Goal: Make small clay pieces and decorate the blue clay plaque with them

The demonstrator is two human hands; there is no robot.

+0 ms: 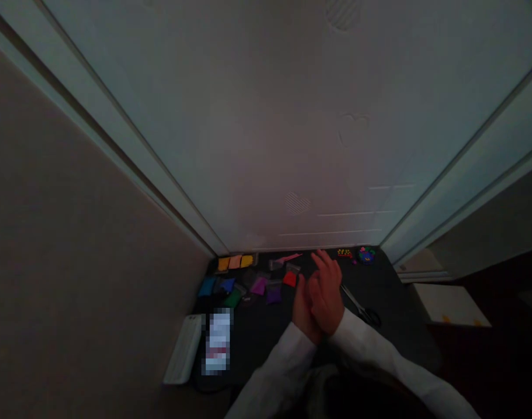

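Note:
My right hand [327,291] lies over my left hand [301,311], palms pressed together above a dark mat [266,326] on the floor. The right fingers stretch out towards the door; whether anything sits between the palms is hidden. Both arms wear white sleeves. Just beyond the fingertips lie small bags of coloured material: a red bag [289,279], a purple bag [259,286], a blue bag [207,286] and a green bag [233,298]. Scissors [357,305] lie to the right of my right hand.
A row of yellow and orange bags [235,262] and a pink tool [287,258] lie by the white door [292,128]. Small colourful pieces [366,254] sit at the mat's far right. A white case [184,349] and a blurred item [217,340] lie left. The scene is dim.

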